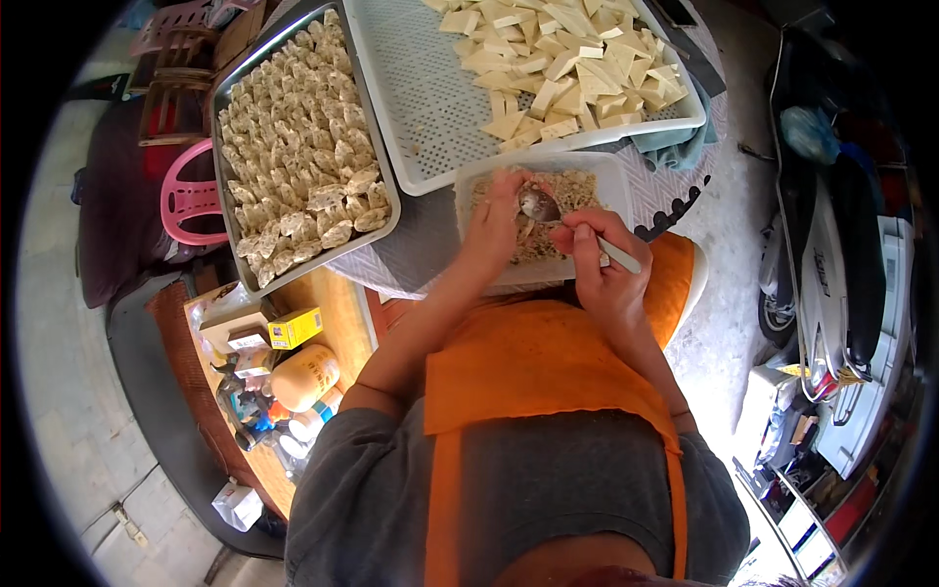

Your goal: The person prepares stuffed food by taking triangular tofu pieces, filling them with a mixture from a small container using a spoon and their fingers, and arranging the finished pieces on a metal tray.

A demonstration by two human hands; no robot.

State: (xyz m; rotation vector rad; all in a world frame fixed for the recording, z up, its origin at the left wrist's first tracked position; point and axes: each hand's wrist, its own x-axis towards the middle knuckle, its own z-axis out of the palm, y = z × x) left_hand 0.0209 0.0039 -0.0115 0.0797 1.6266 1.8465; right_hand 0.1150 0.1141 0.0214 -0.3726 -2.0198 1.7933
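Observation:
My right hand (607, 253) is closed around the light handle of a metal spoon (539, 205), whose bowl is over a clear plastic container (618, 176) of crumbly filling (579, 189). Beside the spoon bowl, my left hand (499, 213) reaches into the container; its fingertips are partly hidden, and what they hold is unclear. Beyond the container, a white perforated tray (422, 110) carries a heap of pale tofu-like triangles (572, 59). To the left, a metal tray (392, 213) is packed with rows of speckled, filled pieces (293, 139).
A pink plastic basket or chair part (189, 194) juts out beside the metal tray. Lower left, a wooden table (345, 301) bears a yellow box (295, 328), a peach-coloured bottle (304, 376) and small items. A teal cloth (678, 150) lies under the perforated tray's corner. A scooter (829, 279) stands at right.

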